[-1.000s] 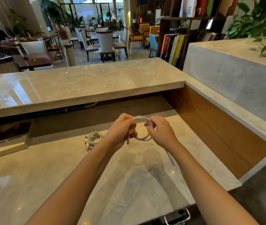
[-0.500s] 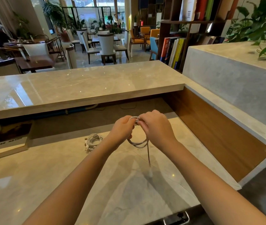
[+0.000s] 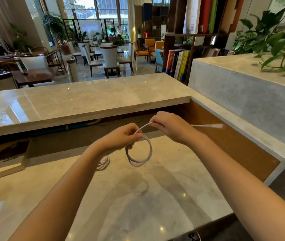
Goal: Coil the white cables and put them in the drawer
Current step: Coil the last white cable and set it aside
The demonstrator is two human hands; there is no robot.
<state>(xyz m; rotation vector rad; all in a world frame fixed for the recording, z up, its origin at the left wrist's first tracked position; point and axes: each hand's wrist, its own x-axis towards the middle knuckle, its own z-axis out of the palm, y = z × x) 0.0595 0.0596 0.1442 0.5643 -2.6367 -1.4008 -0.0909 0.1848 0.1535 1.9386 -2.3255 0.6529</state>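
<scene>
— How far along is the coiling looking?

— Partway, I'd say. The left grip (image 3: pixel 120 139) is pinching a few finished loops of a white cable (image 3: pixel 139 152), and they are hanging in the air just above the desk (image 3: pixel 138 206). The right grip (image 3: pixel 171 127) is curling round the straight run of the same cable, up and to the right of the loops.

— So there is slack left to wind?

— Only a short tail. The free end (image 3: pixel 213 126) is sticking out past the right grip toward the wooden side panel (image 3: pixel 233 153). It is blurred, with what is looking like a plug on its tip. I'm judging that one or two more turns are remaining.

— And the other cables?

— A second coil (image 3: pixel 104 162) is lying on the desk just behind the left forearm, partly hidden. It is looking wound already, though I cannot tell whether it is tied.

— Is anything going into the drawer?

— Nothing that is showing. A metal handle (image 3: pixel 193 236) is peeking out at the desk's near edge. It may be belonging to the drawer, but I cannot tell, and no open drawer is in view.

— What is remaining, then?

— By my reckoning, finishing this coil, then putting both coils away. The winding is nearing its end, and the stowing is not yet begun.
</scene>
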